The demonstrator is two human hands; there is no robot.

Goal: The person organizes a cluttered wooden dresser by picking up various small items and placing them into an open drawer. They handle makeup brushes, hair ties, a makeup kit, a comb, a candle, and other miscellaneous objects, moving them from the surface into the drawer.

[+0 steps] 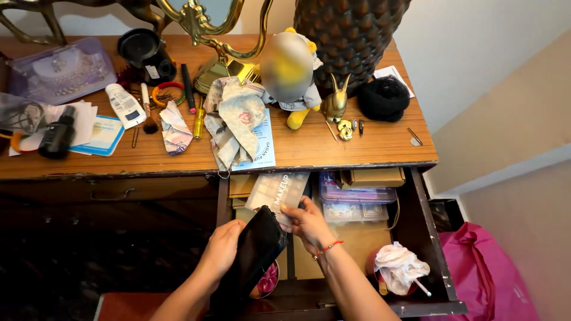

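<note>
- We hold the black pouch (pixel 257 249) upright over the open drawer (pixel 429 238), our left hand (pixel 223 246) wrapped around its outer side so it stays steady
- Our right hand (pixel 306 223) pinches the lower edge of the flat pale palette (pixel 276 191) between thumb and fingers; the palette lies tilted, its near corner just above the pouch mouth, its far end toward the worktop (pixel 369 145) edge
- Both hands are therefore closed on something: left on the pouch, right on the palette
- In the drawer sit clear plastic boxes (pixel 357 202), a brown cardboard box (pixel 373 176) behind them, and a crumpled white cloth (pixel 399 266) in a red cup near the front right corner
- On the worktop above lie a floral cloth (pixel 238 119), a white tube (pixel 125 104), a dark bottle (pixel 57 138) and a brass rabbit figure (pixel 335 100), well apart from our hands
</note>
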